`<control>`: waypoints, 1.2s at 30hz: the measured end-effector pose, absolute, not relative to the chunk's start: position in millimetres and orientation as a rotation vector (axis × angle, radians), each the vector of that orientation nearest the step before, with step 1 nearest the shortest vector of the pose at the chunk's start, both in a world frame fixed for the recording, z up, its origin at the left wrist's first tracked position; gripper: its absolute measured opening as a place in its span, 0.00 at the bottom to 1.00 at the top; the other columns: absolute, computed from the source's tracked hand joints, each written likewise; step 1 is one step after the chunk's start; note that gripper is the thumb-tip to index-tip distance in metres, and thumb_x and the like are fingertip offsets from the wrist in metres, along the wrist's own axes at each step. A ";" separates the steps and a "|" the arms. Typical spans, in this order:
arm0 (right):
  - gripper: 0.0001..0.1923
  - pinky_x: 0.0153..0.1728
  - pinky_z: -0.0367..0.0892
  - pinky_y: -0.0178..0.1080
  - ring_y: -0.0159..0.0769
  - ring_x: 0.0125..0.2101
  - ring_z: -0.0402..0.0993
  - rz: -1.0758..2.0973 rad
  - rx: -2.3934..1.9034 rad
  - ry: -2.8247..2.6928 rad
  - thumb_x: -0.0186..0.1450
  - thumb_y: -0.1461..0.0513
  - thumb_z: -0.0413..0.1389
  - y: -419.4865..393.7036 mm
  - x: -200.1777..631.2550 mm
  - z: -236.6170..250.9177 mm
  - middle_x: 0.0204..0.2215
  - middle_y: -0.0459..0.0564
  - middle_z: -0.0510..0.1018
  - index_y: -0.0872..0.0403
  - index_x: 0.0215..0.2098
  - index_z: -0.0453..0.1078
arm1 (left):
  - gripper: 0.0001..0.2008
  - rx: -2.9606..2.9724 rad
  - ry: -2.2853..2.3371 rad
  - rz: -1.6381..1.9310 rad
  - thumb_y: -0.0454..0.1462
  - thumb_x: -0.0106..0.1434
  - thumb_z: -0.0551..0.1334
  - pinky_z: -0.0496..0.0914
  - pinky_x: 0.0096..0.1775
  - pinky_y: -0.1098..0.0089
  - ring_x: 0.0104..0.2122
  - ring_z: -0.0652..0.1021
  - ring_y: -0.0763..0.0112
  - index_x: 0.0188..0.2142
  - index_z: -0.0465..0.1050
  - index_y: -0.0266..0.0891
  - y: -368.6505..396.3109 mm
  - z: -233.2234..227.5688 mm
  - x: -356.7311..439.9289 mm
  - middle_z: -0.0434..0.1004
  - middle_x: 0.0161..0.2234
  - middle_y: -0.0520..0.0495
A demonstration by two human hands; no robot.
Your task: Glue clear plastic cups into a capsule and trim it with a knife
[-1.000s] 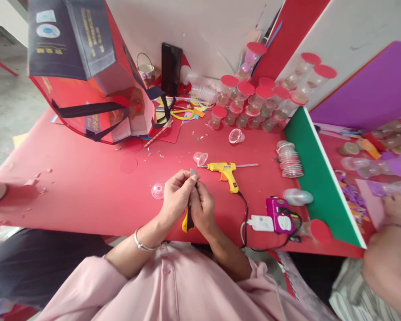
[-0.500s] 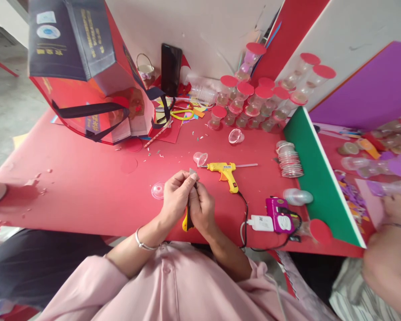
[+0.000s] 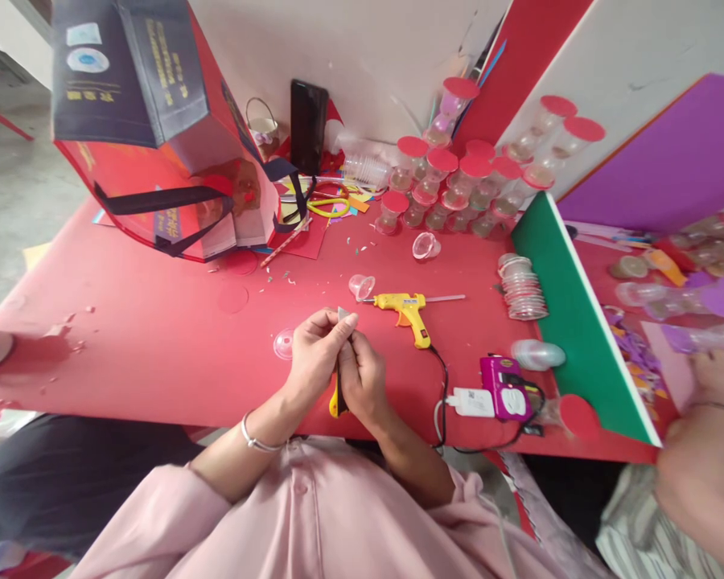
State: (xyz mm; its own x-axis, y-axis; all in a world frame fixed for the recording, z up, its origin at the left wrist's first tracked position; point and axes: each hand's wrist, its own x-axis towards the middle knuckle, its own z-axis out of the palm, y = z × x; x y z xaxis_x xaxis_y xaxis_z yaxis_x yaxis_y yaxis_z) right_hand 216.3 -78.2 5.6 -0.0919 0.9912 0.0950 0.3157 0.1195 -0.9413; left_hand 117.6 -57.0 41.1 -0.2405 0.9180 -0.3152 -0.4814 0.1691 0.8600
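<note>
Scissors (image 3: 336, 394) sit in the right hand (image 3: 362, 378), left hand (image 3: 317, 354) pinching paper scrap (image 3: 343, 314).

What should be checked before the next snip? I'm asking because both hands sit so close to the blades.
1. Left hand pinches the small grey piece: ok.
2. Right hand grips the yellow-handled scissors: ok.
3. Fingertips clear of the blades: cannot tell, blades are hidden between the hands.
4. Glue gun lies apart from both hands: ok.
5. Glue gun cable runs beside the right wrist: not ok, could snag.
</note>
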 end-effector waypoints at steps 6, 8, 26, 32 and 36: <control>0.17 0.36 0.74 0.36 0.39 0.33 0.84 0.993 -1.321 -1.598 0.80 0.51 0.47 -78.3 215.0 7.5 0.35 0.50 0.86 0.49 0.49 0.75 | 0.23 0.476 1.212 1.449 0.50 0.54 0.80 0.67 0.28 0.75 0.25 0.71 0.78 0.25 0.74 0.37 -56.8 41.0 117.5 0.75 0.27 0.51; 0.17 0.35 0.74 0.36 0.38 0.33 0.84 1.017 -1.314 -1.600 0.80 0.51 0.47 -78.5 214.6 7.5 0.35 0.50 0.85 0.49 0.48 0.75 | 0.23 0.472 1.227 1.453 0.51 0.56 0.79 0.67 0.28 0.75 0.25 0.71 0.77 0.26 0.75 0.37 -57.3 39.8 116.9 0.75 0.27 0.51; 0.18 0.34 0.73 0.36 0.37 0.31 0.82 1.072 -1.286 -1.602 0.80 0.51 0.47 -77.9 215.6 6.2 0.35 0.48 0.84 0.48 0.53 0.75 | 0.22 0.518 1.250 1.451 0.53 0.59 0.76 0.69 0.30 0.74 0.26 0.72 0.76 0.28 0.79 0.37 -58.1 37.7 115.2 0.75 0.27 0.50; 0.17 0.31 0.71 0.35 0.34 0.28 0.79 1.106 -1.286 -1.586 0.80 0.50 0.47 -78.7 215.4 1.8 0.31 0.46 0.82 0.49 0.49 0.74 | 0.26 0.456 1.268 1.378 0.58 0.63 0.70 0.60 0.19 0.73 0.20 0.69 0.75 0.28 0.76 0.38 -57.2 40.1 112.4 0.74 0.25 0.49; 0.17 0.30 0.69 0.35 0.34 0.27 0.78 1.079 -1.304 -1.578 0.80 0.50 0.47 -79.2 215.1 2.5 0.30 0.46 0.82 0.49 0.45 0.73 | 0.24 0.494 1.281 1.360 0.52 0.54 0.80 0.62 0.21 0.75 0.20 0.66 0.79 0.27 0.75 0.38 -57.6 41.5 112.3 0.70 0.23 0.54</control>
